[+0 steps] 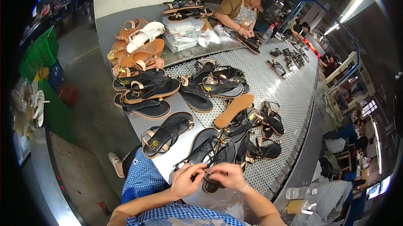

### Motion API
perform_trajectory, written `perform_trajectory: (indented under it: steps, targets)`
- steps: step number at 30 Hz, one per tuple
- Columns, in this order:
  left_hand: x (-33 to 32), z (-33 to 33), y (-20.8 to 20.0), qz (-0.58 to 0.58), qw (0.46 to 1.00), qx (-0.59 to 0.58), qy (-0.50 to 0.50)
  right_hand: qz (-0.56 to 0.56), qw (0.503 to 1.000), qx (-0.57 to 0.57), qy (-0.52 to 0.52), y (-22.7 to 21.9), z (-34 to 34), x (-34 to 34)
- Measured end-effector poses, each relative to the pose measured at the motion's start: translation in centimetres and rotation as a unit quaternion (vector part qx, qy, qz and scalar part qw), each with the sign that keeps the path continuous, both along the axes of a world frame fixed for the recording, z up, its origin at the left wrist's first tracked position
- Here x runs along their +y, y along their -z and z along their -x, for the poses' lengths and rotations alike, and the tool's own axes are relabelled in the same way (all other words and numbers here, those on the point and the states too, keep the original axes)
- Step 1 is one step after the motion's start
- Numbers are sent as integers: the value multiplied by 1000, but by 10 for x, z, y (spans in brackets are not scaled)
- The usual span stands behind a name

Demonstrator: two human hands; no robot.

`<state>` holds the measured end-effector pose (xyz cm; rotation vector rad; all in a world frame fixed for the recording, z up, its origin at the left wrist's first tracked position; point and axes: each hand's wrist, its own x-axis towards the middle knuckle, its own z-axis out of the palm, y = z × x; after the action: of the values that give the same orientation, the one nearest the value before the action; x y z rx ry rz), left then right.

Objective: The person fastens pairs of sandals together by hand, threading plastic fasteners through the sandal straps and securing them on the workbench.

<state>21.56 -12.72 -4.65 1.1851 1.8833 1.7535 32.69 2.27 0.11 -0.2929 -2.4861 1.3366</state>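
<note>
Both my hands are at the near end of the metal table. My left hand (187,180) is closed in a pinch at the ankle strap of a black sandal (226,154). Close beside it, my right hand (228,176) pinches the same strap area, and the fingertips of both hands nearly meet. The exact piece between the fingers is small and partly covered. A second black sandal (201,145) lies against the first. To the left rests a single black sandal (167,134) with a tan insole edge. Farther out, a sandal with its tan sole (234,111) up lies on the perforated belt.
Stacked black sandals (152,87) and a pile of brown sandals (140,54) line the left edge. A clear plastic box (183,33) stands behind them. Across the belt (289,96) a co-worker (239,11) handles a sandal. Plastic bottles (300,192) lie at the lower right.
</note>
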Motion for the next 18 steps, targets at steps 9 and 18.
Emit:
perform_trajectory:
  steps: [9,18]
  targets:
    - [63,1,2,260,942,187,102,-372,928,9,27,44,70,141]
    - [-32,92,-123,37,992,-124,14,-552,832,-23,47,64,34,321]
